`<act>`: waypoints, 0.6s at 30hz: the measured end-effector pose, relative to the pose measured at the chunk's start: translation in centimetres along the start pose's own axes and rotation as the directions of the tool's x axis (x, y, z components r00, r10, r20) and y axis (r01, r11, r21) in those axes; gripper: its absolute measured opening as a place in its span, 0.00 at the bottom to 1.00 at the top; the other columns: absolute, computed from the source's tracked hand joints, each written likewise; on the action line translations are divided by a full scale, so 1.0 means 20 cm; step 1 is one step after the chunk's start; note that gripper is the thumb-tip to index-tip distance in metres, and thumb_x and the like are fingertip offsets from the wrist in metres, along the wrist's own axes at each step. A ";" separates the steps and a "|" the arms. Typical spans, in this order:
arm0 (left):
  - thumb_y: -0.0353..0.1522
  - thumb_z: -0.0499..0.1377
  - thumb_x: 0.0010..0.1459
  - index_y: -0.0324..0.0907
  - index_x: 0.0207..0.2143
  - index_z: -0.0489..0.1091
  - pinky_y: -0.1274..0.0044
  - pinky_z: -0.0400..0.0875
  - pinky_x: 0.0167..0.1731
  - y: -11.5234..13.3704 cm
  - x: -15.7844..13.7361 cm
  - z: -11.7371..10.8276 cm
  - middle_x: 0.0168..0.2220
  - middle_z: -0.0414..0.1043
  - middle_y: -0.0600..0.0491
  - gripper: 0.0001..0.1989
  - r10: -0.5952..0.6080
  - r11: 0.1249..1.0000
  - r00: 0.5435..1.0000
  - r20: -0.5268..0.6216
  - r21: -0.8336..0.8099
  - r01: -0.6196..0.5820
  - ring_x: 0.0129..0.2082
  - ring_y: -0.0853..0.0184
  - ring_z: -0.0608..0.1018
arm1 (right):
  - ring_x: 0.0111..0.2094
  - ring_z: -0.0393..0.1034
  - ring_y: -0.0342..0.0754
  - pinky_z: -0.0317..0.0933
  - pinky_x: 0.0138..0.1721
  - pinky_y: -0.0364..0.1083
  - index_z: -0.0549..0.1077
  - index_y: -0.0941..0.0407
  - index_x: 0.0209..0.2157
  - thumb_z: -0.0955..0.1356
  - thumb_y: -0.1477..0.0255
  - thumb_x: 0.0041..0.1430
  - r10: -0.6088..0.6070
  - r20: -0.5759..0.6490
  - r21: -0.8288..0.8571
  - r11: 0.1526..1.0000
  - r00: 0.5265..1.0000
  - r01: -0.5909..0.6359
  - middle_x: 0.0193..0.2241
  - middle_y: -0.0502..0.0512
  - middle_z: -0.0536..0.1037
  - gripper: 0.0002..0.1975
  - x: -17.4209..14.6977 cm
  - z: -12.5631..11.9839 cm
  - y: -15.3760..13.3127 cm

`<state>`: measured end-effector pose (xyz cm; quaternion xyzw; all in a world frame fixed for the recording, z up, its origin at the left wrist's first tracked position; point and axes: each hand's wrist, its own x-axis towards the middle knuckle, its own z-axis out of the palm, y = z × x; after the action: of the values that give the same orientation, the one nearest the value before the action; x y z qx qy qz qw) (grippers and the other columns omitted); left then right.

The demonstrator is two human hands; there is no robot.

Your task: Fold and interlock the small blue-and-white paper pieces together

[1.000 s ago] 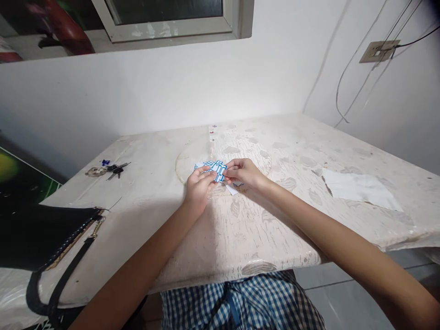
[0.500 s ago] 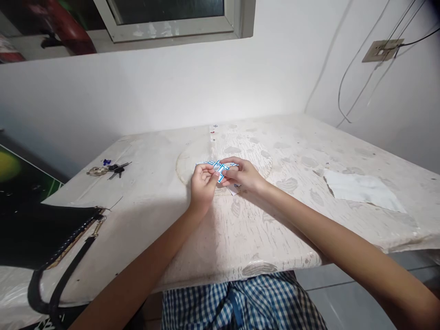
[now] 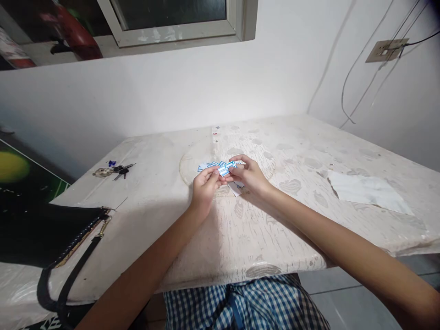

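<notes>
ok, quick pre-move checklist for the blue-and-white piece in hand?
1. Left hand on the blue-and-white piece: ok, fingers at its near-left end.
2. Right hand on it: ok, at the other end.
3. Printed side in view: ok, partly covered by fingers.
4. Just one piece held: cannot tell.
5. Loose pieces fully visible: not ok, hands hide some.
6. Keys apart from both hands: ok, off to the left.

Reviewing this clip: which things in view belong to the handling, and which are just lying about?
In use:
blue-and-white piece, held between left hand and right hand
similar pieces near the hands

Lying about:
keys
black bag
white sheet
</notes>
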<state>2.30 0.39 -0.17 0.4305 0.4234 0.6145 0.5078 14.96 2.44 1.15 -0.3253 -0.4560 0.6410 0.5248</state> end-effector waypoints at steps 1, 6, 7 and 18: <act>0.30 0.60 0.48 0.34 0.34 0.67 0.75 0.68 0.33 0.00 0.00 0.00 0.23 0.68 0.53 0.10 -0.010 1.000 1.000 -0.008 -0.023 0.010 0.25 0.72 0.72 | 0.22 0.71 0.43 0.68 0.33 0.46 0.61 0.56 0.33 0.63 0.83 0.49 0.000 0.005 0.011 1.000 1.000 0.000 0.19 0.46 0.72 0.11 0.00 0.00 0.00; 0.30 0.61 0.46 0.35 0.33 0.68 0.74 0.67 0.33 0.00 0.00 0.00 0.23 0.67 0.54 0.11 -0.009 0.998 1.000 -0.011 -0.058 0.008 0.24 0.72 0.71 | 0.22 0.71 0.42 0.67 0.33 0.44 0.61 0.55 0.35 0.65 0.82 0.49 -0.022 0.017 0.021 1.000 1.000 0.021 0.19 0.45 0.72 0.12 0.01 -0.01 0.02; 0.29 0.61 0.46 0.35 0.33 0.68 0.74 0.67 0.33 0.00 0.00 0.00 0.22 0.67 0.54 0.11 -0.004 0.998 1.000 -0.006 -0.059 0.004 0.24 0.72 0.71 | 0.22 0.71 0.42 0.67 0.33 0.44 0.61 0.55 0.36 0.65 0.81 0.49 -0.026 0.017 0.013 1.000 1.000 0.025 0.19 0.45 0.72 0.12 0.01 -0.01 0.03; 0.27 0.60 0.46 0.35 0.34 0.68 0.77 0.66 0.31 -0.01 0.00 0.01 0.23 0.67 0.54 0.10 0.012 0.999 1.000 -0.025 -0.033 -0.012 0.25 0.73 0.70 | 0.23 0.71 0.41 0.67 0.32 0.44 0.61 0.55 0.37 0.62 0.82 0.52 -0.054 0.033 0.033 0.998 0.998 0.053 0.18 0.44 0.72 0.11 0.01 0.00 0.05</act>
<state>2.46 0.43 -0.31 0.4170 0.4169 0.6297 0.5058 14.48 2.50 0.20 -0.2936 -0.4631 0.6393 0.5391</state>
